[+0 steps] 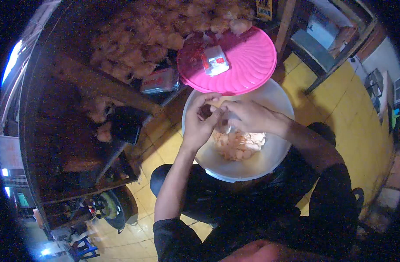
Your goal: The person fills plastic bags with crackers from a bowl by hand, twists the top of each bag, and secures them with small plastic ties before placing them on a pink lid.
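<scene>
Both my hands are raised over a large whitish tub (276,161) that stands between my legs. My left hand (201,122) has its fingers bent round with the thumb toward the right hand. Close beside it, my right hand (251,115) pinches with curled fingers. Between them hangs a small see-through plastic bag (226,123), partly covered by the fingers; what is in it cannot be made out. Below, a heap of pale orange round chips (239,150) lies in the tub. A pink ridged lid (252,61) rests at the tub's far rim, bearing a pack of clear plastic bags (216,61).
Many brownish, bagged-looking pieces (134,39) are piled on a dark wooden table (108,87) at the far left. A plastic-wrapped pack (160,82) lies at its edge. A dark pan (126,209) is on the yellow tiled floor (339,131), lower left. A low bench (313,50) stands at right.
</scene>
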The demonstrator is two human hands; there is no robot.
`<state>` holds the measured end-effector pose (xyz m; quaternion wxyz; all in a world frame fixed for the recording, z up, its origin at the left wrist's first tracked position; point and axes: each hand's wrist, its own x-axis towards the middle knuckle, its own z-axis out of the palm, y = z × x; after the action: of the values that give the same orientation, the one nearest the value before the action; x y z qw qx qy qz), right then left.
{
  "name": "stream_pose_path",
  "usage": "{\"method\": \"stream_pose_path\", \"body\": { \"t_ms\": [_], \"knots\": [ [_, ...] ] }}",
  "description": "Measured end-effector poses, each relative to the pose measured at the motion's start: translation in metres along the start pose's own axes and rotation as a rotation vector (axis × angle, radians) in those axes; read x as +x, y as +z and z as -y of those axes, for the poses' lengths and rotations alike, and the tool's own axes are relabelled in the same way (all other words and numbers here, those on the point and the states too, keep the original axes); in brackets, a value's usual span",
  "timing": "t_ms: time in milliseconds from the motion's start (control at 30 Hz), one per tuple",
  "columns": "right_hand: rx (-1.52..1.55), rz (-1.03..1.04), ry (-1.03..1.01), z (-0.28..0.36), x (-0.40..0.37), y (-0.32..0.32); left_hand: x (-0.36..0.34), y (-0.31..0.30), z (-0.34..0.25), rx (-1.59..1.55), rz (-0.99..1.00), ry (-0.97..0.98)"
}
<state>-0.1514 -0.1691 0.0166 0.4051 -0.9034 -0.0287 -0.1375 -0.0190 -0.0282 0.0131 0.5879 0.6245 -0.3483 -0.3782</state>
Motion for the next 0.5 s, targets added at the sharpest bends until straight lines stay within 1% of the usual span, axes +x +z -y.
{"method": "stream_pose_path", "body": {
  "t_ms": [67, 100, 167, 200, 267, 333, 367, 400, 433, 467, 500],
  "knots": [
    [0.187, 0.002, -0.029, -0.007, 0.005, -0.004, 0.002, 0.003, -0.004, 0.309, -0.010, 0.335],
    [0.189, 0.006, -0.030, -0.005, 0.005, -0.003, -0.001, 0.006, -0.001, 0.309, -0.014, 0.333],
    [0.510, -0.002, 0.153, 0.002, 0.005, -0.006, -0.007, 0.013, 0.007, 0.063, 0.166, 0.107],
    [0.671, -0.007, 0.247, 0.003, 0.005, -0.006, -0.009, 0.016, 0.005, 0.063, 0.162, 0.108],
    [0.661, -0.010, 0.283, -0.006, 0.005, -0.009, -0.011, 0.020, -0.003, -0.006, 0.285, -0.150],
    [0.453, -0.081, 0.141, -0.019, 0.005, -0.012, -0.011, 0.018, -0.002, -0.010, 0.299, -0.179],
    [0.672, -0.140, 0.241, -0.023, 0.005, -0.014, -0.010, 0.014, -0.003, 0.088, 0.307, -0.218],
    [0.669, -0.134, 0.245, -0.023, 0.005, -0.023, -0.010, 0.011, -0.003, 0.186, 0.315, -0.260],
    [0.686, -0.254, 0.303, -0.023, 0.005, -0.037, -0.012, 0.009, -0.003, 0.179, 0.311, -0.262],
    [0.699, -0.375, 0.355, -0.024, 0.006, -0.049, -0.014, 0.007, -0.003, 0.236, 0.308, -0.202],
    [0.694, -0.366, 0.347, -0.028, 0.007, -0.059, -0.015, 0.006, -0.004, 0.294, 0.302, -0.137]
  ]
}}
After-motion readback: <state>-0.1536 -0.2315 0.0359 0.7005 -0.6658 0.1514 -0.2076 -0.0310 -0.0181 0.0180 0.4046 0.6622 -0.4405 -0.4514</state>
